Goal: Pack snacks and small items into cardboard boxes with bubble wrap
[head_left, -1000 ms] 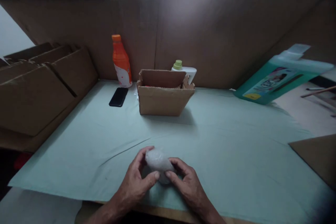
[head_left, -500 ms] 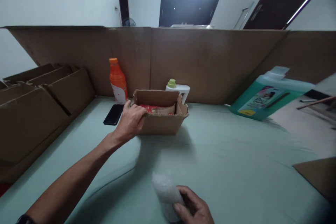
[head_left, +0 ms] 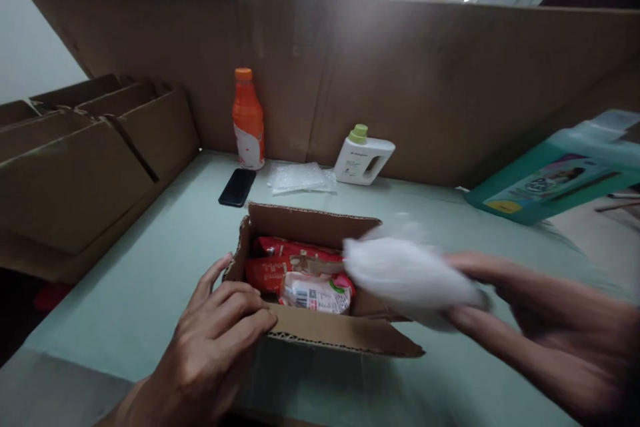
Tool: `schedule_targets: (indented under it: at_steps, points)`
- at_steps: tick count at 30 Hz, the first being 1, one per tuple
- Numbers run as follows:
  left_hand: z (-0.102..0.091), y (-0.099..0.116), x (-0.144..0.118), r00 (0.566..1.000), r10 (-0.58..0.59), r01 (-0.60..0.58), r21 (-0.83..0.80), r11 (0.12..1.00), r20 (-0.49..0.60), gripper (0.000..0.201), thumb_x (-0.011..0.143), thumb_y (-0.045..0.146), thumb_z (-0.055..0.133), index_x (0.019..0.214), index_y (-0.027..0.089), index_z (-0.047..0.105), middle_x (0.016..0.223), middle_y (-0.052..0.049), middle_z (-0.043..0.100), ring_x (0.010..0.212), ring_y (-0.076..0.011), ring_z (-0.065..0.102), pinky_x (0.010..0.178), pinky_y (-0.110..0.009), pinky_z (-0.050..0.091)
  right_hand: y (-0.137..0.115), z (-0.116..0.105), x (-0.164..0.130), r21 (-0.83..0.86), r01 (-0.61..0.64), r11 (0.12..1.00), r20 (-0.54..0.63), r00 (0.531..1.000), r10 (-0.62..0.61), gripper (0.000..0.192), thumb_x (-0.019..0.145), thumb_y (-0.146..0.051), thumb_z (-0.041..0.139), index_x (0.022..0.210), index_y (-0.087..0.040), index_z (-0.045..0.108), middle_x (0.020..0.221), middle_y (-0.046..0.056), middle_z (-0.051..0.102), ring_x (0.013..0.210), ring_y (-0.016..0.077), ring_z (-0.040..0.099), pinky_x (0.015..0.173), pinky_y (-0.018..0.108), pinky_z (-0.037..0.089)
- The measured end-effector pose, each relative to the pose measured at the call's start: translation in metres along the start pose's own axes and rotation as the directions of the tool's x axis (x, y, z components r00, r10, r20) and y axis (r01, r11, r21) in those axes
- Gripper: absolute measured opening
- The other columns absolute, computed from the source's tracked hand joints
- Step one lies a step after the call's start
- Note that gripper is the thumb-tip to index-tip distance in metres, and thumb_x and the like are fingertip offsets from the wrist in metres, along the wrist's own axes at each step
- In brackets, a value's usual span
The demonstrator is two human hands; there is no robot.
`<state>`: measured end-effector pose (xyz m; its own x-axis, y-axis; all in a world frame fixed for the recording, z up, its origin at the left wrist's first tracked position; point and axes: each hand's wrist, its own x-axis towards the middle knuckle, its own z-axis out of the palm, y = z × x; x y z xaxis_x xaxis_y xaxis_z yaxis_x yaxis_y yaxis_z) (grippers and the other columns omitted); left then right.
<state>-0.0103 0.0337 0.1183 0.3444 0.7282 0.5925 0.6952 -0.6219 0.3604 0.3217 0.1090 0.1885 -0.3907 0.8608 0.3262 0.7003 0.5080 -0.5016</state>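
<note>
A small open cardboard box stands in front of me on the pale green cloth. Inside it lie red packets and a white-and-pink pack with a printed label. My left hand grips the box's near left corner, fingers over the rim. At the box's right end, my right hand holds a white, bubble-wrapped bundle just above the rim. Motion blurs this bundle, and what is inside the wrap cannot be made out.
Behind the box are a black phone, an orange bottle, folded bubble wrap and a white jug with green cap. A large green jug leans at right. Cardboard compartments stand left; a cardboard wall runs along the back.
The box has come nearer to me, held by my left hand. My right hand has raised the white bundle from the front to the box's right side. The view has tilted down.
</note>
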Motion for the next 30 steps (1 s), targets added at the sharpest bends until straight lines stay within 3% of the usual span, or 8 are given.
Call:
schedule_targets:
  at_steps: [2, 4, 9, 13, 18, 24, 26, 30]
  points:
    - [0.001, 0.001, 0.000, 1.000, -0.028, 0.028, -0.033, 0.999, -0.013, 0.032, 0.085, -0.004, 0.053, 0.105, 0.018, 0.065, 0.092, -0.004, 0.070, 0.095, -0.0178, 0.061, 0.116, -0.055, 0.031, -0.028, 0.015, 0.039, -0.036, 0.133, 0.990, 0.250, 0.961, -0.120, 0.023, 0.093, -0.044, 0.059, 0.108, -0.031, 0.070, 0.099, 0.004, 0.076, 0.081, 0.0227, 0.069, 0.069, 0.033, 0.055]
    - [0.002, 0.002, 0.002, 0.999, -0.033, 0.031, -0.056, 0.998, -0.037, 0.033, 0.084, -0.005, 0.051, 0.103, 0.017, 0.067, 0.089, -0.003, 0.069, 0.093, -0.0173, 0.061, 0.116, -0.054, 0.031, -0.051, 0.038, 0.070, -0.083, 0.233, 0.969, 0.479, 0.862, -0.166, 0.021, 0.096, -0.034, 0.055, 0.104, -0.024, 0.071, 0.095, 0.005, 0.076, 0.080, 0.0201, 0.068, 0.070, 0.030, 0.051]
    - [0.002, 0.000, 0.004, 0.999, -0.002, -0.002, -0.089, 0.996, -0.048, 0.028, 0.084, -0.001, 0.053, 0.102, 0.014, 0.067, 0.087, -0.004, 0.068, 0.089, -0.0175, 0.061, 0.116, -0.054, 0.030, -0.073, 0.094, 0.095, -0.323, 0.381, 0.866, 0.795, 0.607, 0.029, 0.020, 0.092, -0.023, 0.058, 0.084, -0.015, 0.074, 0.077, 0.009, 0.076, 0.069, 0.0217, 0.070, 0.056, 0.028, 0.040]
    - [0.003, -0.002, 0.003, 0.999, -0.003, -0.002, -0.097, 0.995, -0.050, 0.025, 0.085, 0.002, 0.053, 0.102, 0.014, 0.067, 0.085, -0.003, 0.067, 0.088, -0.0183, 0.061, 0.115, -0.055, 0.029, -0.077, 0.103, 0.087, -0.450, 0.522, 0.725, 0.806, 0.587, 0.078, 0.022, 0.091, -0.019, 0.058, 0.078, -0.013, 0.075, 0.075, 0.015, 0.075, 0.070, 0.0280, 0.072, 0.055, 0.031, 0.040]
    - [0.003, -0.004, 0.005, 0.999, -0.006, 0.003, -0.077, 0.997, -0.039, 0.025, 0.085, 0.003, 0.054, 0.103, 0.016, 0.066, 0.086, -0.003, 0.067, 0.088, -0.0184, 0.061, 0.115, -0.056, 0.031, -0.083, 0.081, 0.083, -0.377, 0.490, 0.786, 0.695, 0.710, -0.110, 0.020, 0.089, -0.031, 0.065, 0.097, -0.015, 0.072, 0.088, 0.013, 0.075, 0.078, 0.0263, 0.069, 0.067, 0.033, 0.046]
    - [0.003, 0.000, 0.005, 0.999, -0.013, 0.012, -0.022, 1.000, -0.037, 0.028, 0.084, 0.002, 0.057, 0.106, 0.018, 0.063, 0.089, -0.003, 0.067, 0.092, -0.0191, 0.061, 0.115, -0.058, 0.032, -0.072, 0.091, 0.090, 0.080, 0.410, 0.909, 0.776, 0.547, -0.315, 0.031, 0.095, -0.012, 0.048, 0.109, -0.025, 0.072, 0.091, 0.002, 0.075, 0.084, 0.0175, 0.068, 0.075, 0.028, 0.049]
    - [0.003, 0.001, -0.001, 0.991, -0.003, 0.004, 0.009, 1.000, -0.134, 0.042, 0.083, 0.001, 0.059, 0.120, 0.020, 0.059, 0.106, -0.007, 0.066, 0.109, -0.0240, 0.059, 0.116, -0.060, 0.032, -0.068, 0.081, 0.088, 0.105, 0.392, 0.914, 0.718, 0.606, -0.342, 0.033, 0.093, -0.013, 0.050, 0.115, -0.026, 0.072, 0.099, 0.002, 0.076, 0.091, 0.0188, 0.069, 0.081, 0.030, 0.051]
    - [0.005, -0.008, -0.030, 0.920, -0.143, 0.134, -0.050, 0.990, -0.365, 0.076, 0.081, 0.004, 0.066, 0.148, 0.031, 0.041, 0.140, -0.009, 0.050, 0.135, -0.0298, 0.046, 0.118, -0.061, 0.033, -0.039, 0.029, 0.053, 0.030, 0.217, 0.976, 0.273, 0.937, -0.217, 0.026, 0.095, -0.031, 0.054, 0.112, -0.028, 0.073, 0.104, 0.002, 0.077, 0.092, 0.0204, 0.071, 0.076, 0.029, 0.055]
